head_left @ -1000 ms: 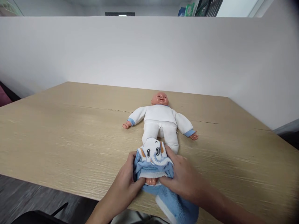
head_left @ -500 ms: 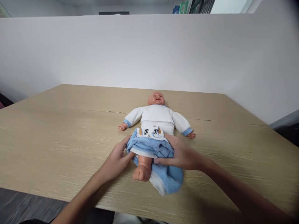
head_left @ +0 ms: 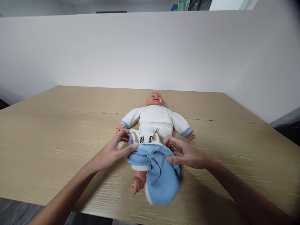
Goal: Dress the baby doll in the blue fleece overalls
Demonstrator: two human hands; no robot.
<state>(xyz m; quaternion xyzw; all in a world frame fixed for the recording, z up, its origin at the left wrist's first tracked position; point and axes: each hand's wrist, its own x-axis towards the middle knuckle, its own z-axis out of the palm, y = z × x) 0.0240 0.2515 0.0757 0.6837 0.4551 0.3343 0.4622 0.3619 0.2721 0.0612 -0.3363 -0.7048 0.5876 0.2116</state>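
A baby doll (head_left: 155,114) in a white top with blue cuffs lies face up, feet towards me. Blue fleecy pants (head_left: 161,175) with a white, eye-printed waistband cover its lower body. One bare foot (head_left: 137,184) sticks out of a white-cuffed leg; the other leg is hidden under the cloth. My left hand (head_left: 117,148) pinches the pants' left edge at the waistband, thumb in front. At the right edge my right hand (head_left: 185,153) has its thumb and curled fingers apart, the thumb touching the fabric and the fingertips near the doll's hip.
The doll rests on a wood-grain table (head_left: 70,140), close to its front edge. A white partition (head_left: 150,50) rises behind the table. Dark floor (head_left: 14,211) shows at the lower left.
The pants' front has been spread lower and flatter, covering more of the bare leg. My left hand has moved up to the waistband; my right hand has loosened and shifted right.
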